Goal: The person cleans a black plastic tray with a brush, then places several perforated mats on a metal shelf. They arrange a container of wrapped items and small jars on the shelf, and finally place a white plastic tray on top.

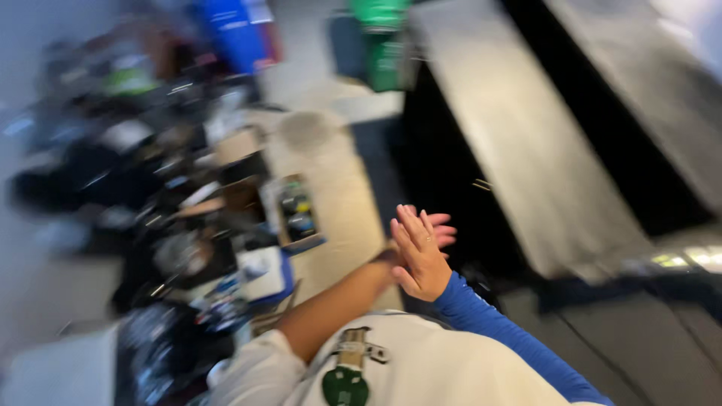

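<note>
**Hands flat together, nothing held; frame heavily smeared**

Obs., largest first. The long pale slab (526, 150) runs from 12 to 3 o'clock with black gaps either side. The dark heap of clutter (150, 210) fills 8 to 11 o'clock and is too blurred for me to name its pieces. The white shirt (421, 368) with a green badge sits at 6 o'clock. The blue tub (233, 34) is at 11 o'clock, far off.

The open box (297, 210) is the thing nearest the hands. It lies just left of centre at 9 o'clock on the pale floor strip, near the hands but apart from them. It is a shallow carton with its top open and dark small items with a bluish one inside. I cannot read its contents.

Hands: the right hand (421, 263), on the blue sleeve, is flat with its fingers straight. It is pressed palm to palm against the left hand (440, 229), on the bare forearm, which is also flat. Neither grips anything.

Risk, as I judge it:
- With this blur I cannot place edges, so any reach toward the box could miss or tip it.
- The left elbow is close to the clutter at 7 o'clock, and a swing there could knock loose items over.
</note>
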{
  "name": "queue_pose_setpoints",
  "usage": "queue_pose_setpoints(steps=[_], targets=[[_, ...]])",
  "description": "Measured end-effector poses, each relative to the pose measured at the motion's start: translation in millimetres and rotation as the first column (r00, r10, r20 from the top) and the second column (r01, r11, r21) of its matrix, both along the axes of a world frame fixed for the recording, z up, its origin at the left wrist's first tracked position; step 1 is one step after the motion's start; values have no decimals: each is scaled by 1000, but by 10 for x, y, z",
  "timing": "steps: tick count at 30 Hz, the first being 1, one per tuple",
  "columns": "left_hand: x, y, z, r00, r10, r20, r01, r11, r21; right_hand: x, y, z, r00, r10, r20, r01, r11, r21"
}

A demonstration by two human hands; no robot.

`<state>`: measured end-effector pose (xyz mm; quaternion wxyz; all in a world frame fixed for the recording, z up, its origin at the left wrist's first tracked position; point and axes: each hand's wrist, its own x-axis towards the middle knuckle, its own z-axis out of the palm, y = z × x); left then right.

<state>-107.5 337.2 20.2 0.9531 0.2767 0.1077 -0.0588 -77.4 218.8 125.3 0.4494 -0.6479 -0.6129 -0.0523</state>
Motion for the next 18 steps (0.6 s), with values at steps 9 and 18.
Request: queue_pose_setpoints(steps=[9, 18], targets=[[-1220, 1418, 326, 900, 419, -125, -431, 896, -104, -207, 1948, -451, 948, 181, 262, -144, 977, -155], [-2832, 2352, 267, 635, 772, 18, -762, 623, 174, -697, 3513, -1339, 791, 228, -568, -471, 820, -326]])
